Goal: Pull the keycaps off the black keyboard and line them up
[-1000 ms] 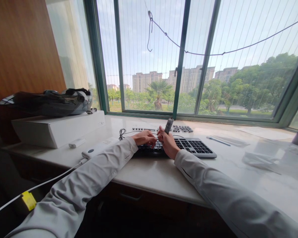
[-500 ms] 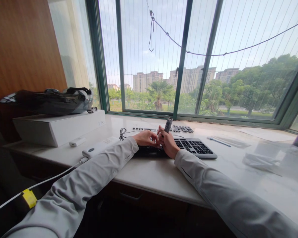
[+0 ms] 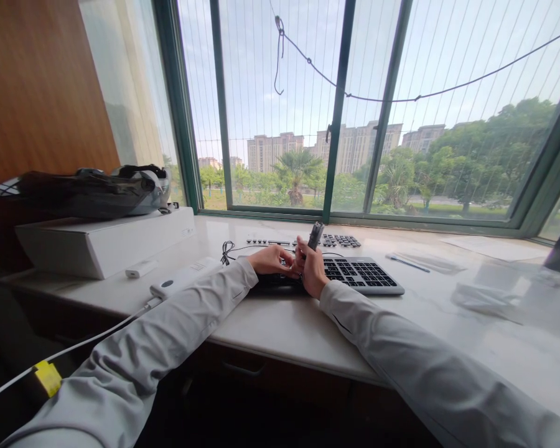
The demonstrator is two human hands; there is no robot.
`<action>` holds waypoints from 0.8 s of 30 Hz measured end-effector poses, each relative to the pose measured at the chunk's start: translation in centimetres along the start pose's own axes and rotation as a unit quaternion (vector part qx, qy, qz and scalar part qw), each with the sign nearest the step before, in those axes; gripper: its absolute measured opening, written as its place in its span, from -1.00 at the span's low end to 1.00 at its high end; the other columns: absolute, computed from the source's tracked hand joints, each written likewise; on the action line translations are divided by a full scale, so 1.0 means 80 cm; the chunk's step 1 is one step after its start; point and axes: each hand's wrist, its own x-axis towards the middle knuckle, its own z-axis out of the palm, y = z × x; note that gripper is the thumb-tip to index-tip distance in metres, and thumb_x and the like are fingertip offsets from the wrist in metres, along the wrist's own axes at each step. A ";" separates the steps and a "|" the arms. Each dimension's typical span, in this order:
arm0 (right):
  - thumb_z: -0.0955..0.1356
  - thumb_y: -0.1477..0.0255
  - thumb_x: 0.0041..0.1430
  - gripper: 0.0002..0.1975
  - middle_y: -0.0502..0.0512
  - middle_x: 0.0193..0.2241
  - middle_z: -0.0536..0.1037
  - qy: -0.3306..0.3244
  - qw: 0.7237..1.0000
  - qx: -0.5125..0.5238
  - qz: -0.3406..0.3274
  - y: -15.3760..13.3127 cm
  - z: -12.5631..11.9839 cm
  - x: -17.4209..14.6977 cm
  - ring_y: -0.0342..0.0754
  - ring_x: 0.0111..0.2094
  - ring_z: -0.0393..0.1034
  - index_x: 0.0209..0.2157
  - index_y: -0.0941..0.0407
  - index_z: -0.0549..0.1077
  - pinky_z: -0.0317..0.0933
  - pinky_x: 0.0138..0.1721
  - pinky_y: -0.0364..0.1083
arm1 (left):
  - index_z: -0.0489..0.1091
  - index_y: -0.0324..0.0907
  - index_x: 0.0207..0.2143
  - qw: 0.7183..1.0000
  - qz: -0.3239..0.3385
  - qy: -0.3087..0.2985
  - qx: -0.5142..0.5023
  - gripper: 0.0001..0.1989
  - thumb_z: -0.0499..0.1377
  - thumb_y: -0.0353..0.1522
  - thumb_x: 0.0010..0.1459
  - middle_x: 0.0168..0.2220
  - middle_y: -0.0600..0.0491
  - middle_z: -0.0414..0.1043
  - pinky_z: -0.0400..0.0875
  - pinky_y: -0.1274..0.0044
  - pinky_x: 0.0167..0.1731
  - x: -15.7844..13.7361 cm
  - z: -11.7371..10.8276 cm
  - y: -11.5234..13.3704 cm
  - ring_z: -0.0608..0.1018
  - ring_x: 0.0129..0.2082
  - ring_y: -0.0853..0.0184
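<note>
A dark grey keyboard (image 3: pixel 361 277) lies on the pale marble top, its keycap-less key area showing to the right of my hands. My right hand (image 3: pixel 312 269) is closed around a short black tool (image 3: pixel 315 234), perhaps a folding multitool, which sticks up above the fist. Close against it, my left hand (image 3: pixel 271 259) has its fingers bent together at the right hand's fingertips, over the keyboard's left part. Whatever lies between those fingertips is too small to make out. Behind the hands, several loose black keycaps (image 3: pixel 340 241) lie in rows.
A black cable (image 3: pixel 227 252) coils left of the keyboard. Nearer left are a white power bank (image 3: pixel 180 281) with a cord and a white box (image 3: pixel 105 244) bearing dark gear (image 3: pixel 88 191). A pen (image 3: pixel 408 264) and clear plastic bags (image 3: pixel 488 298) lie right. Windows stand behind.
The view has shifted slightly, moving everything a little to the left in the picture. Both hands keep nearly the same pose, and the black tool is still in my right hand.
</note>
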 end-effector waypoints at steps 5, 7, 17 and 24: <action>0.41 0.15 -0.01 -0.50 -0.19 -0.78 -0.07 -0.009 1.000 0.004 -0.012 0.002 0.000 0.000 -0.27 -0.73 -0.24 -0.68 0.06 0.06 -0.26 -0.74 -0.15 | 0.51 -0.32 -0.49 1.000 -0.004 -0.009 -0.006 -0.63 0.34 -0.14 -0.12 -0.60 0.17 0.27 0.10 0.61 -0.48 0.001 0.000 -0.004 0.26 -0.55 0.50; 0.42 0.17 -0.02 -0.50 -0.20 -0.78 -0.07 -0.010 1.000 0.007 -0.011 0.003 0.000 0.000 -0.27 -0.74 -0.25 -0.68 0.05 0.03 -0.28 -0.74 -0.15 | 0.53 -0.32 -0.47 1.000 -0.004 -0.010 -0.009 -0.63 0.33 -0.14 -0.11 -0.60 0.16 0.31 0.12 0.61 -0.48 0.002 -0.001 -0.006 0.28 -0.55 0.50; 0.39 0.24 0.00 -0.53 -0.20 -0.81 -0.03 -0.002 1.000 -0.007 -0.029 0.005 -0.001 -0.003 -0.28 -0.77 -0.19 -0.68 0.05 0.01 -0.22 -0.76 -0.18 | 0.57 -0.29 -0.46 1.000 -0.004 -0.003 0.006 -0.67 0.32 -0.16 -0.08 -0.59 0.12 0.41 0.17 0.60 -0.45 0.001 -0.003 -0.004 0.33 -0.54 0.47; 0.38 0.27 -0.01 -0.56 -0.21 -0.82 -0.03 0.006 0.999 -0.012 -0.029 0.002 0.003 -0.006 -0.28 -0.79 -0.19 -0.69 0.05 0.02 -0.20 -0.78 -0.19 | 0.59 -0.30 -0.41 1.000 -0.015 -0.007 -0.006 -0.64 0.33 -0.15 -0.09 -0.56 0.10 0.45 0.19 0.61 -0.44 0.002 -0.002 -0.007 0.36 -0.52 0.46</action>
